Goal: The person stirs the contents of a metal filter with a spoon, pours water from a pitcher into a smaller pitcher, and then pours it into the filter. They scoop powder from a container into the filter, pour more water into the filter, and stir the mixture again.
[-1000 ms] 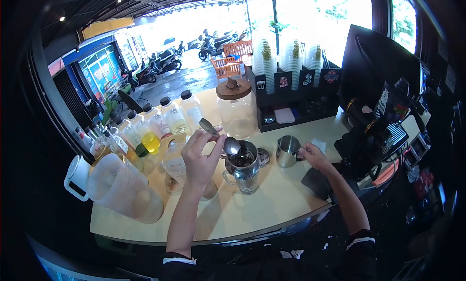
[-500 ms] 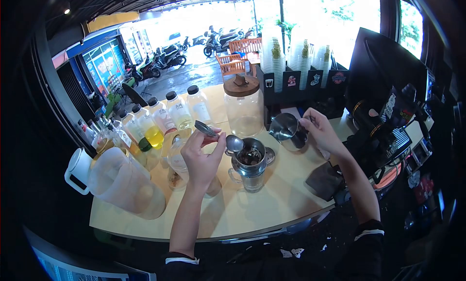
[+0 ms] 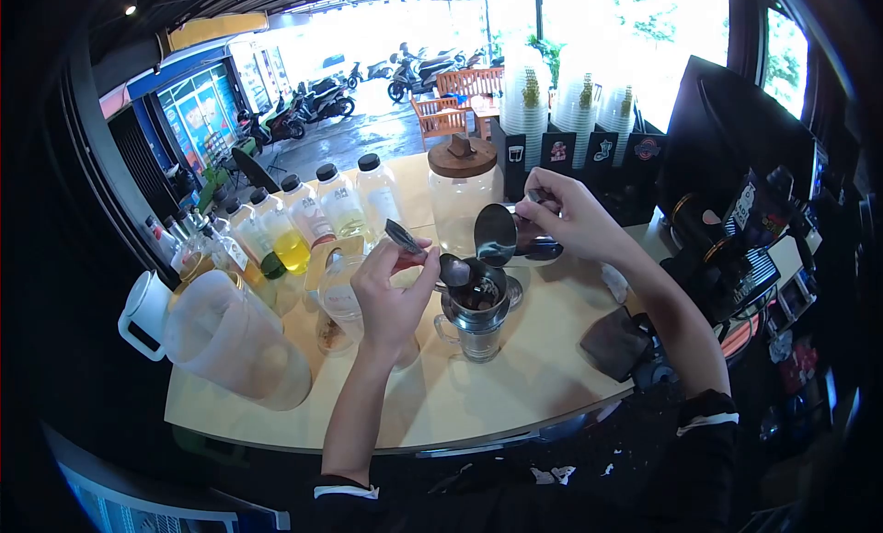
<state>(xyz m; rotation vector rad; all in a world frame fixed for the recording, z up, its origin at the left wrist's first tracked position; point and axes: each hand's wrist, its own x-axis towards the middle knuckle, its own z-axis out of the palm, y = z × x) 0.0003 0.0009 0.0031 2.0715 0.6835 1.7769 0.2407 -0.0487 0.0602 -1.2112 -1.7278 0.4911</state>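
Observation:
My left hand holds a metal spoon and a small round metal lid just left of a steel drip filter with dark grounds inside. The filter sits on a glass mug on the beige counter. My right hand grips a small steel pitcher by its handle, tipped sideways with its mouth over the filter. No liquid stream is visible.
A row of syrup bottles stands at the left, with a large plastic jug in front. A glass jar with a wooden lid and stacked plastic cups are behind. A dark cloth and a black machine lie right.
My right hand picked the steel pitcher up off the counter, carried it left and tipped it over the filter. My left hand stayed beside the filter with the spoon and lid.

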